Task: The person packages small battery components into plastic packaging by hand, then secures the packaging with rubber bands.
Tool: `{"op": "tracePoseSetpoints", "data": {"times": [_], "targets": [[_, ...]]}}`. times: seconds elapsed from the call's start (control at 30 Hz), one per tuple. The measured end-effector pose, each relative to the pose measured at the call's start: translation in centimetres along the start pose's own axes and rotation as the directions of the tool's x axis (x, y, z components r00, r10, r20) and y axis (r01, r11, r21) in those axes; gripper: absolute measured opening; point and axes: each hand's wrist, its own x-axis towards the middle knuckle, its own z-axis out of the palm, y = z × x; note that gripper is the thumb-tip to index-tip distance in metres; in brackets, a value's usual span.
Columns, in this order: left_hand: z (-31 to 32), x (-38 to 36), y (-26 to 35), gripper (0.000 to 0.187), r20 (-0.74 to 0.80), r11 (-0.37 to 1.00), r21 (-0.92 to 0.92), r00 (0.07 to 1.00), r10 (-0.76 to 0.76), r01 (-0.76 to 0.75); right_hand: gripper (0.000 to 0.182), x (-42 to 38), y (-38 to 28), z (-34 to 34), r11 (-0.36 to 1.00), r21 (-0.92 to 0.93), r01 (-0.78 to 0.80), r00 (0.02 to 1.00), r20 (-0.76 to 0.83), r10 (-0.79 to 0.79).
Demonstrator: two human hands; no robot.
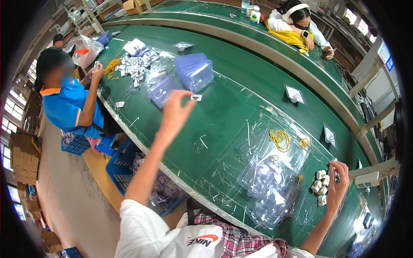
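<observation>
My left hand (177,109) is stretched over the green table, its thumb and forefinger pinching a small white card with a dark mark (196,97). Stacked clear bluish plastic sheets (193,72) lie just beyond it. At the right, my right hand (340,174) curves beside a cluster of small white bundles with yellow bands (318,186). Its fingertips are close together at a small whitish piece, too small to make out clearly. Between my hands, nearer my body, clear plastic packs (269,180) lie spread on the table, with yellow rubber bands (280,140) on top.
A co-worker in a blue shirt (64,107) works at the left; another person (297,26) leans on the far side. A white heap of small pieces (137,62) lies at the upper left. Blister packs (294,95) rest along the belt. A blue crate (121,170) stands below the edge.
</observation>
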Motion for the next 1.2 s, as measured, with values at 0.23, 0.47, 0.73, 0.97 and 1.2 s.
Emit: {"op": "tracePoseSetpoints", "data": {"times": [0.23,0.47,0.73,0.97,1.2], "targets": [[-5.7,7.4,-14.5,0.093,0.225,0.898,0.434,0.956,-0.186,0.072,0.009,1.1,-1.9,0.9,0.998,0.05,0.032,0.998,0.046,-0.035],[-6.6,10.4,-15.8,0.133,0.481,0.783,0.62,0.764,-0.431,0.051,0.01,1.3,-2.7,1.7,0.997,0.032,0.074,0.992,0.105,-0.077],[-6.9,9.9,-13.5,0.12,0.507,0.737,0.675,0.709,-0.491,0.028,0.006,1.4,-2.4,2.4,0.998,0.027,0.065,0.991,0.12,-0.067],[-7.2,9.2,-14.2,0.111,0.476,0.869,0.479,0.794,-0.378,0.126,0.01,1.0,-2.0,2.1,0.996,0.03,0.09,0.988,0.124,-0.093],[-8.3,3.8,-8.5,0.061,0.342,0.934,0.355,0.925,-0.163,0.034,0.013,0.0,-1.2,2.0,0.996,0.081,0.039,0.988,0.146,-0.051]]}}
